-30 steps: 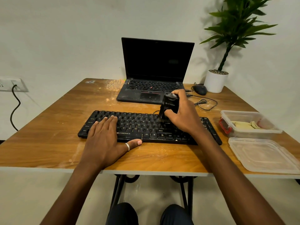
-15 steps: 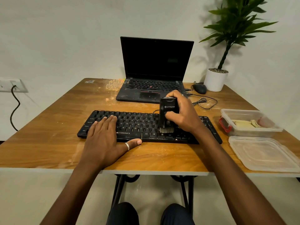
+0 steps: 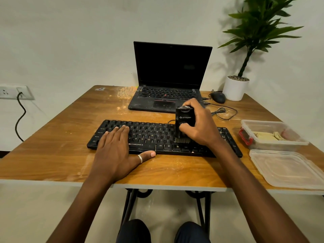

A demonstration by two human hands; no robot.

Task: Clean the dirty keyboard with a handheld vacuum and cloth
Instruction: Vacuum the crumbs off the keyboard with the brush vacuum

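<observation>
since a second ago the handheld vacuum [image 3: 185, 118] has been tipped from a lean to upright, and its brush end now shows against the keys; the left hand [image 3: 115, 151] has stayed put.

count: two hands, one vacuum, one keyboard [image 3: 149, 135], one laptop [image 3: 171, 67], one mouse [image 3: 218, 97], one potted plant [image 3: 235, 88], one clear container [image 3: 263, 125], one loose lid [image 3: 287, 169].

the keyboard is black, marked zebronics, lying across the middle of the wooden worktop [image 3: 52, 146] in front of the laptop. pale specks dot its right-hand keys, and pale dust streaks the worktop around it.

the right hand [image 3: 201, 127] grips the small black vacuum, fingers [image 3: 191, 104] curled over its top and thumb on its front, brush down on the keyboard's right half. the left hand lies flat on the left half, fingers [image 3: 122, 132] straight and close together, ringed thumb spread along the front edge.

the container at the right holds something yellowish, possibly the cloth [image 3: 268, 135], though that is hard to tell.
</observation>
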